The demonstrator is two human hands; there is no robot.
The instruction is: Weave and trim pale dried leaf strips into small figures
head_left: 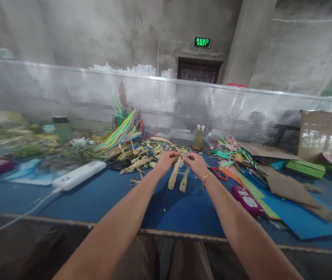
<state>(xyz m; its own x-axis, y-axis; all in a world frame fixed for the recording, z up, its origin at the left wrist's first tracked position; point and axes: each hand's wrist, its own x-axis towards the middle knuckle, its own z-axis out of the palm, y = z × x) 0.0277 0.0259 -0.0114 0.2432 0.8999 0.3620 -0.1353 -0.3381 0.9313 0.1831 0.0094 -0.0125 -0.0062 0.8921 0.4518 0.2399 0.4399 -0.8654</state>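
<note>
My left hand (167,160) and my right hand (194,161) are held close together above the blue table (102,194), both pinched on tan leaf strips (175,175) that hang down between them. A gold bracelet (206,178) circles my right wrist. Just behind my hands lies a heap of tan strip offcuts (145,152).
A white power bank (79,175) with a cable lies left. Coloured strips (123,126) stand at the back. Red scissors (219,172), a magenta device (247,200), coloured paper sheets (303,217), cardboard (291,186) and a small bottle (198,137) are right. A perforated metal screen (168,105) backs the table.
</note>
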